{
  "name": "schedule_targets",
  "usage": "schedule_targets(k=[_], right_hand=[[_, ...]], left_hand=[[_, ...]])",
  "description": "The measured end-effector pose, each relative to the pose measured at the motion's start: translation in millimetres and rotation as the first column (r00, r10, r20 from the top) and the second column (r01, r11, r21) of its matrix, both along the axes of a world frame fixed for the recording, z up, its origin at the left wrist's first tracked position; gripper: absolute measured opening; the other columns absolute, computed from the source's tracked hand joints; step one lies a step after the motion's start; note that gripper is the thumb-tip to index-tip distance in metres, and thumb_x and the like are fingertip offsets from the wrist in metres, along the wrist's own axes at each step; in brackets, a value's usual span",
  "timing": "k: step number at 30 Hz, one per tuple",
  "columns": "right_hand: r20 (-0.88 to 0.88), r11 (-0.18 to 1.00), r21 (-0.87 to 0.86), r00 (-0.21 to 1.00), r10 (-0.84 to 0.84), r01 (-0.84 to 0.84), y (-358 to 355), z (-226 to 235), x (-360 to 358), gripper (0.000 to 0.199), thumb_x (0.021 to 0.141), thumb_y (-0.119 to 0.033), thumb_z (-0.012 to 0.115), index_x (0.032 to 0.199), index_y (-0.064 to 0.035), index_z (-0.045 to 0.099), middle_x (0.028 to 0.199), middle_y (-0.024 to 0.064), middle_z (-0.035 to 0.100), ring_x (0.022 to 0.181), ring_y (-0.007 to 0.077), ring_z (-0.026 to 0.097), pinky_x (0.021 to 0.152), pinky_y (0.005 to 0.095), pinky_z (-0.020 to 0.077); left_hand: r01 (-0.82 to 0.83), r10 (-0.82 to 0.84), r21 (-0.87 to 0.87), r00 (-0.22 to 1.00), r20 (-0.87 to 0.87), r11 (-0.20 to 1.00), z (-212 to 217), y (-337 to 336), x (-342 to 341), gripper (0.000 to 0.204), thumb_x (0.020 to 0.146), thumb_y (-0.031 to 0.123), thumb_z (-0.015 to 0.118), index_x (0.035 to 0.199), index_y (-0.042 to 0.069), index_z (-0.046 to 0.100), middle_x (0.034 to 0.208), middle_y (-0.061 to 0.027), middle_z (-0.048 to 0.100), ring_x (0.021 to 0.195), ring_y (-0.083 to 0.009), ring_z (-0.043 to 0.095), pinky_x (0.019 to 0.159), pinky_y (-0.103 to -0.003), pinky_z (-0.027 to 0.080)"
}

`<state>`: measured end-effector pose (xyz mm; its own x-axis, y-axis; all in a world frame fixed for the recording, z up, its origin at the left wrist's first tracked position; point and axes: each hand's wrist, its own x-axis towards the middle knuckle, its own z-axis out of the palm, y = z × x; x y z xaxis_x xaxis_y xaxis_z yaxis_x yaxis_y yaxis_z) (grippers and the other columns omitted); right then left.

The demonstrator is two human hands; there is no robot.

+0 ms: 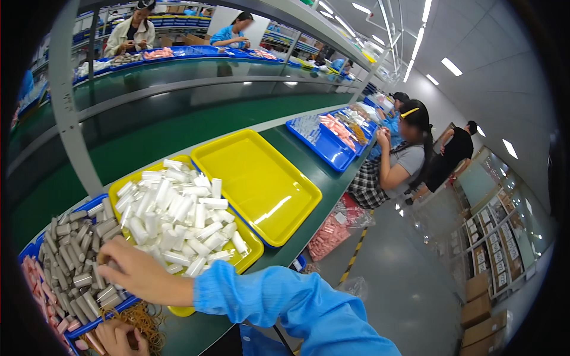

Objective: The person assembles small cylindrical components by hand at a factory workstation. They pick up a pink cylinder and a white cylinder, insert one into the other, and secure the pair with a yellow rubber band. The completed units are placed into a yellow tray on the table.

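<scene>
My right hand (130,268), in a blue sleeve, reaches over a heap of small grey cylindrical pieces (76,252) in a blue tray. Its fingers are bent with their tips down at the pieces; what they hold, if anything, I cannot make out. Lower down, my left hand (120,339) is curled beside a pile of tan rubber bands (145,325). A pink cylindrical piece (94,342) shows at its fingers, partly hidden by them. More pink pieces (44,292) lie along the left side of the grey ones. White cylindrical pieces (178,213) are heaped on a yellow tray (254,252) by my right forearm.
Another yellow tray (255,178) lies bare on the green bench (297,157). Farther along are blue trays (332,154) with pink and other pieces, where a person (398,154) sits. A metal post (71,118) rises behind my trays. A bag of pink pieces (329,234) stands on the floor.
</scene>
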<state>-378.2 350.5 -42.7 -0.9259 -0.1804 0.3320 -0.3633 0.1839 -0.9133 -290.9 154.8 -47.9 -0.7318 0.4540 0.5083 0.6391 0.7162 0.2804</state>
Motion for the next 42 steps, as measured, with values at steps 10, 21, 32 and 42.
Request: schedule_targets(k=[10, 21, 32, 42], right_hand=[[-0.696, 0.919, 0.344, 0.710, 0.111, 0.193, -115.4, -4.5, -108.6, 0.027, 0.077, -0.023, 0.074, 0.095, -0.0049, 0.067, 0.108, 0.0170, 0.059, 0.111, 0.0307, 0.053, 0.099, 0.0467, 0.0363], [-0.498, 0.779, 0.624, 0.801, 0.332, 0.065, -124.5, -24.5, -130.0, 0.047, 0.074, -0.039, 0.080, 0.103, -0.0031, 0.072, 0.111, 0.0163, 0.061, 0.118, 0.0318, 0.052, 0.107, 0.0492, 0.0331], [-0.582, 0.763, 0.624, 0.753, 0.308, 0.170, -115.3, -10.6, -116.8, 0.051, 0.076, -0.045, 0.077, 0.105, -0.0030, 0.070, 0.112, 0.0147, 0.061, 0.120, 0.0307, 0.049, 0.107, 0.0474, 0.0330], [-0.608, 0.832, 0.540, 0.743, 0.281, 0.127, -104.8, 8.2, -106.0, 0.053, 0.077, -0.043, 0.077, 0.107, -0.0002, 0.067, 0.112, 0.0161, 0.061, 0.121, 0.0328, 0.049, 0.109, 0.0481, 0.0311]], left_hand=[[0.043, -0.044, 0.021, 0.999, 0.025, 0.999, -6.0, -2.6, -2.7, 0.023, 0.077, -0.002, 0.071, 0.098, 0.005, 0.065, 0.097, -0.0124, 0.064, 0.091, -0.0326, 0.059, 0.081, -0.043, 0.045], [0.083, -0.087, 0.055, 0.993, 0.082, 0.995, -7.1, -3.5, -6.0, 0.023, 0.076, 0.001, 0.073, 0.096, 0.006, 0.065, 0.099, -0.0124, 0.063, 0.090, -0.0331, 0.056, 0.080, -0.045, 0.043], [0.087, -0.091, 0.059, 0.993, 0.073, 0.994, -5.0, -3.0, -5.0, 0.019, 0.079, 0.004, 0.074, 0.096, 0.004, 0.066, 0.099, -0.0126, 0.063, 0.089, -0.0314, 0.056, 0.080, -0.043, 0.043], [0.050, -0.053, 0.119, 0.998, 0.024, 0.992, -7.8, -3.5, -2.2, 0.022, 0.077, 0.002, 0.078, 0.094, 0.005, 0.066, 0.098, -0.0123, 0.061, 0.090, -0.0320, 0.057, 0.079, -0.043, 0.045]])
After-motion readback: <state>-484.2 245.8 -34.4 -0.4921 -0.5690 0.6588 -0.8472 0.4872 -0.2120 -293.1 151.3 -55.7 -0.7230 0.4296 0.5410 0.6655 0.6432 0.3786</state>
